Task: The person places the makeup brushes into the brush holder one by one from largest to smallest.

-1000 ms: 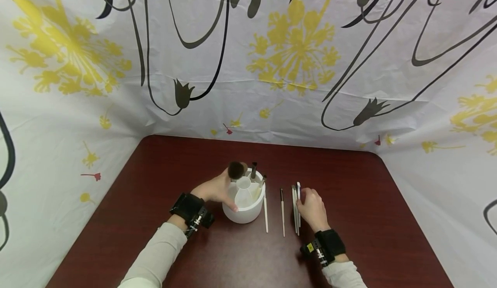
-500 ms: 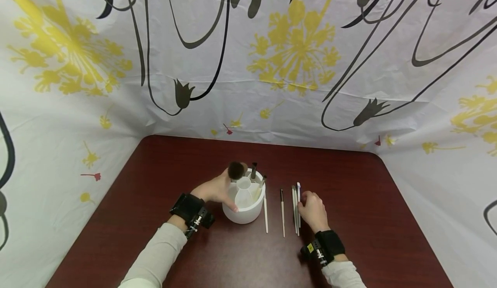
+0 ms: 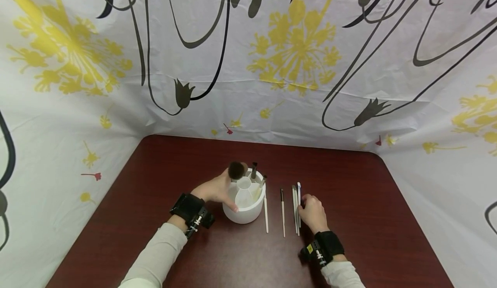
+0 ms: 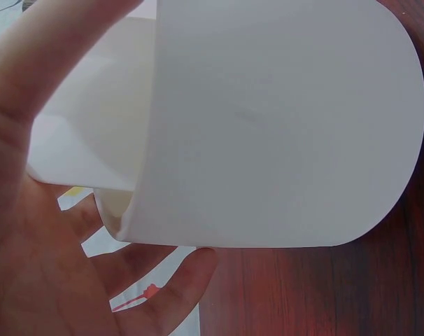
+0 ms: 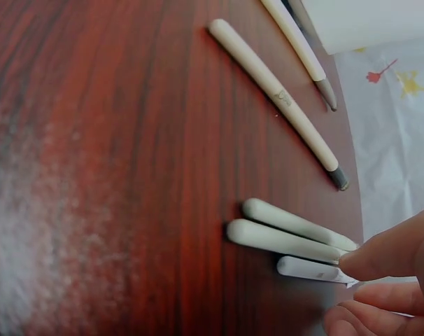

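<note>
My left hand point(image 3: 218, 188) grips a white, round brush holder point(image 3: 242, 216) by its rim, thumb in front and fingers round the far side. In the left wrist view the holder's smooth wall point(image 4: 282, 126) fills much of the frame. A fluffy dark powder brush point(image 3: 236, 170) and a couple of smaller brushes stand in its compartments. To the right, my right hand point(image 3: 313, 213) pinches the rightmost makeup brush point(image 3: 299, 188) of a close group of three. In the right wrist view my thumb point(image 5: 380, 255) overlaps the handles' far part; the brush heads are hidden there.
One pale-handled brush point(image 3: 283, 219) lies alone between the group and the holder. Another brush point(image 3: 266, 219) lies right beside the holder. All are on a dark red-brown table point(image 3: 186, 158), with a patterned white cloth point(image 3: 217, 72) hanging behind it.
My right hand has slid slightly toward me along the brushes. The left hand and the holder have stayed put.
</note>
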`<state>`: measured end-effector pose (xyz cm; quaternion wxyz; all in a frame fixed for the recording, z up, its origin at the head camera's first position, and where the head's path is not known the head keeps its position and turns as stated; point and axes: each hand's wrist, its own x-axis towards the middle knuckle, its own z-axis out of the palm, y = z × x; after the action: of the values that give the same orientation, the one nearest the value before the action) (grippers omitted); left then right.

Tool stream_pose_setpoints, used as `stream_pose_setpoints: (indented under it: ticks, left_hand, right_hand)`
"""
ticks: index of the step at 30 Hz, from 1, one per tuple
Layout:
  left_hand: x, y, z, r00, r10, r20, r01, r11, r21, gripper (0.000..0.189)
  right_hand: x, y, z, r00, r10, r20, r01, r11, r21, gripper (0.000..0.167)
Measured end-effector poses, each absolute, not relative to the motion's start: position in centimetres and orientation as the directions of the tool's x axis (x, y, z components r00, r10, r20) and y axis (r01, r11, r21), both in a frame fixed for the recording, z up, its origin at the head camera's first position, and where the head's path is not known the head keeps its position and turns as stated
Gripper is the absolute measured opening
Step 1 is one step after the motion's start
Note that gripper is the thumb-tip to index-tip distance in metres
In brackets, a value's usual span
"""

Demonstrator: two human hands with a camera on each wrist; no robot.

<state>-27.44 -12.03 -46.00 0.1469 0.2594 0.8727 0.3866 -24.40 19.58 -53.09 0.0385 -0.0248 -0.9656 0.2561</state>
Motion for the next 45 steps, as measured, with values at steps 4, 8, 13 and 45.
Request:
stream_pose_setpoints:
  ticks: [4, 8, 13, 45]
  left_hand:
    - [-27.4, -12.1, -46.1, -0.824, 0.564, -0.056, 0.332, 0.560, 0.759, 0.123]
    - [-27.4, -12.0, -46.1, -0.828, 0.558, -0.056, 0.326, 0.561, 0.761, 0.123]
    - [-27.4, -12.0, -46.2, -0.828, 0.559, -0.053, 0.328, 0.558, 0.762, 0.123]
    - [-27.4, -11.9, -45.9, -0.821, 0.569, -0.044, 0.343, 0.554, 0.758, 0.124]
  right_hand:
    - [-24.5, 19.6, -53.3, -0.997, 0.071, 0.037, 0.044, 0.868, -0.494, 0.028]
    - [-24.6, 19.6, -53.4, -0.997, 0.073, 0.030, 0.049, 0.868, -0.495, 0.027]
    - [-24.6, 19.6, -53.5, -0.997, 0.068, 0.043, 0.038, 0.867, -0.497, 0.022]
    - [-25.0, 19.5, -52.3, -0.995, 0.071, 0.076, 0.021, 0.850, -0.527, 0.018]
